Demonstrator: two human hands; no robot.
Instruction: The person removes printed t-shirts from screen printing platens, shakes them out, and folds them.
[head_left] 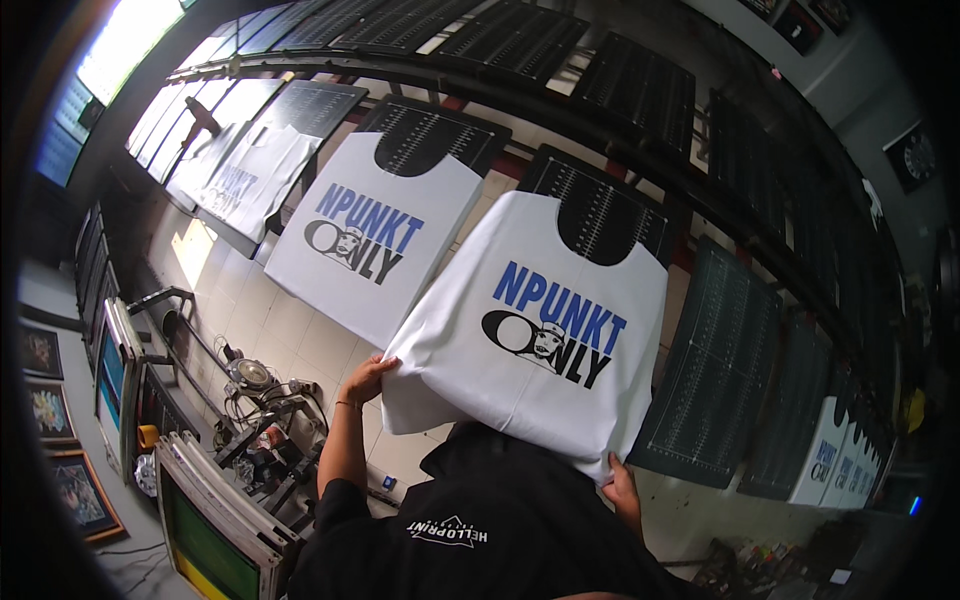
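Observation:
A white shirt (455,330) with blue and black print on its front lies over a dark board (600,225) marked with pale lines. The board shows through the scooped neckline, and the cloth's lower part is lifted off toward me. My left hand (368,380) is closed on the shirt's lower left corner. At the lower right edge, my right hand (622,488) pinches the same cloth, its fingers partly hidden. To the left, a second printed white shirt (350,290) lies flat on its own board (440,135).
Further left lies another printed shirt (265,165). A bare dark board (710,370) stands close on my right, with several printed shirts (822,450) beyond. Framed screens (215,510) lean at lower left, near a cluttered metal stand (250,375). A long dark rail (620,130) runs behind the boards.

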